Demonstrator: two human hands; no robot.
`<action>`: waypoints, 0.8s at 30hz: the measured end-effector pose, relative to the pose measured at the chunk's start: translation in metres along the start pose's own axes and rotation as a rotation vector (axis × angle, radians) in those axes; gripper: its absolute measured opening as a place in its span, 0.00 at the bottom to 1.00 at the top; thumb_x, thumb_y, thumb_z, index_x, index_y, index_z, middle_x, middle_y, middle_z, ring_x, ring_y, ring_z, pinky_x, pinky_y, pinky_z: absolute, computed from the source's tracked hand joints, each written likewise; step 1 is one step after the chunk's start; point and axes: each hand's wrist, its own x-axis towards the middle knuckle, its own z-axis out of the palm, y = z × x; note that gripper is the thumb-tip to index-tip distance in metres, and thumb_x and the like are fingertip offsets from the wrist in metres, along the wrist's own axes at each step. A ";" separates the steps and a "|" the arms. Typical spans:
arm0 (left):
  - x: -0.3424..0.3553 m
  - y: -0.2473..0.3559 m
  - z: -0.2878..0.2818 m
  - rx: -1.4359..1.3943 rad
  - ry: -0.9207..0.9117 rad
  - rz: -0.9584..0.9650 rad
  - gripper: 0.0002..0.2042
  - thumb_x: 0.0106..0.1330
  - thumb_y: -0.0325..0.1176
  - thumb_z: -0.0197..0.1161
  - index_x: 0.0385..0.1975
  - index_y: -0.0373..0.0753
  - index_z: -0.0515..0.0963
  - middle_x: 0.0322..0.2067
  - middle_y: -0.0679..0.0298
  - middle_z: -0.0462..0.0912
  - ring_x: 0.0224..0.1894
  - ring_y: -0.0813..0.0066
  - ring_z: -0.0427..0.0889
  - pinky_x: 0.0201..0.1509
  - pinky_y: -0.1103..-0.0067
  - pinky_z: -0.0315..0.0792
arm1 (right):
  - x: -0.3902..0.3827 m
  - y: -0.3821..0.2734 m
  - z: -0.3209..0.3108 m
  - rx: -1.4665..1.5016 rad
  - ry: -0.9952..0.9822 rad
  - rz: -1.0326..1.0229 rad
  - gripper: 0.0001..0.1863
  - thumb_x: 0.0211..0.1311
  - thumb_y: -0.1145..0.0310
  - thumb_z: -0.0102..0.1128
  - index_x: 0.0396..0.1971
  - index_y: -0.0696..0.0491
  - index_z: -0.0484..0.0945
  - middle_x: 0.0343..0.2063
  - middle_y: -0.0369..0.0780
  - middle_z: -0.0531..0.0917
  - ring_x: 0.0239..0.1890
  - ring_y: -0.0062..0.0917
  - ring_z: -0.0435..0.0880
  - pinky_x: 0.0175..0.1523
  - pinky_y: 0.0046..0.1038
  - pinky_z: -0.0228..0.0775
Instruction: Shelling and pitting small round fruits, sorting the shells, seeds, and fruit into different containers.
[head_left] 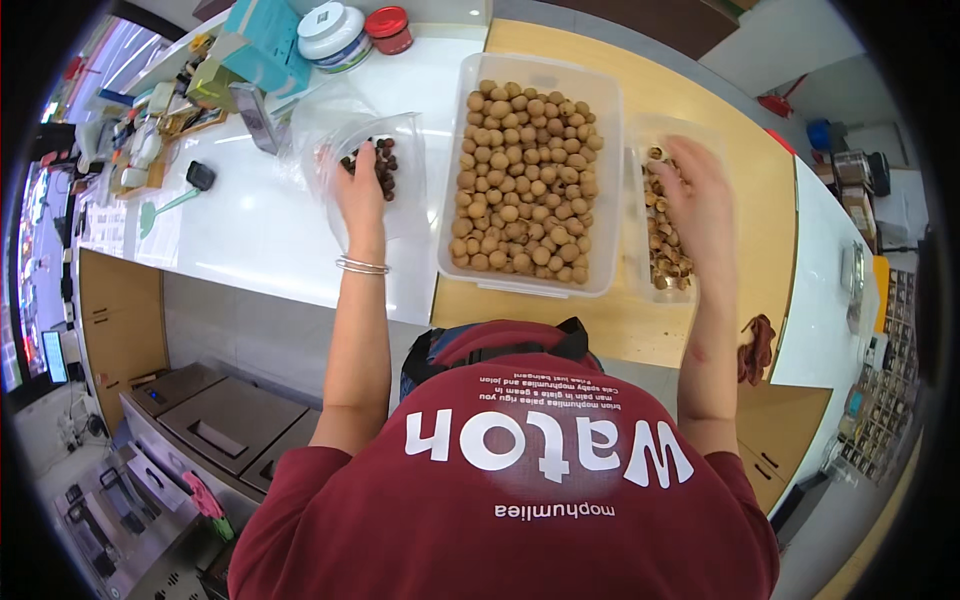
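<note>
My left hand (360, 195) grips a clear plastic bag (400, 200) on the white counter, thumb beside a cluster of dark round pieces (388, 165) in it. A clear plastic box (450, 265) full of tan round fruits, resembling longans, stands between my hands on a wooden top. My right hand (695, 205) is over a narrower clear container (650, 287) of cracked shells (665, 255), fingers curled together; what they hold is too small to make out.
At back left are a white tub (330, 45), a red container (390, 30), teal boxes (260, 55) and a phone (253, 120). A small dark tool (199, 176) lies on the left counter. Reddish cloth-like material (755, 350) sits at the wooden top's right front edge.
</note>
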 end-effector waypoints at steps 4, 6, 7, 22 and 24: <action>0.008 -0.005 -0.014 0.179 -0.145 -0.001 0.11 0.60 0.31 0.51 0.37 0.30 0.70 0.36 0.62 0.77 0.33 0.81 0.73 0.32 0.84 0.68 | 0.031 -0.030 0.063 0.105 -0.292 -0.203 0.12 0.51 0.71 0.55 0.38 0.53 0.75 0.36 0.40 0.77 0.38 0.35 0.76 0.43 0.31 0.69; 0.010 -0.018 -0.019 0.166 -0.261 -0.059 0.14 0.61 0.30 0.50 0.42 0.28 0.69 0.44 0.59 0.75 0.38 0.77 0.75 0.38 0.84 0.69 | 0.061 -0.035 0.106 0.048 -0.320 -0.256 0.13 0.51 0.71 0.55 0.39 0.53 0.74 0.33 0.41 0.76 0.36 0.37 0.76 0.41 0.33 0.69; 0.003 -0.016 -0.017 0.167 -0.261 -0.058 0.14 0.61 0.30 0.50 0.42 0.28 0.69 0.44 0.59 0.75 0.38 0.77 0.75 0.38 0.84 0.69 | 0.073 -0.035 0.130 0.023 -0.313 -0.265 0.13 0.50 0.71 0.56 0.39 0.53 0.74 0.32 0.42 0.76 0.36 0.37 0.76 0.41 0.34 0.69; -0.083 0.038 0.029 -0.536 -0.820 -0.472 0.20 0.66 0.40 0.46 0.50 0.29 0.65 0.42 0.55 0.74 0.40 0.71 0.77 0.43 0.79 0.73 | 0.024 -0.066 0.045 0.894 -0.341 -0.130 0.16 0.48 0.73 0.60 0.41 0.51 0.77 0.36 0.38 0.75 0.35 0.22 0.75 0.40 0.22 0.70; -0.087 0.043 0.036 -0.588 -0.888 -0.452 0.20 0.65 0.40 0.48 0.49 0.29 0.66 0.41 0.56 0.75 0.41 0.72 0.77 0.44 0.78 0.75 | 0.012 -0.066 0.037 0.882 -0.359 -0.130 0.17 0.47 0.76 0.60 0.41 0.51 0.77 0.37 0.38 0.74 0.36 0.25 0.75 0.39 0.23 0.70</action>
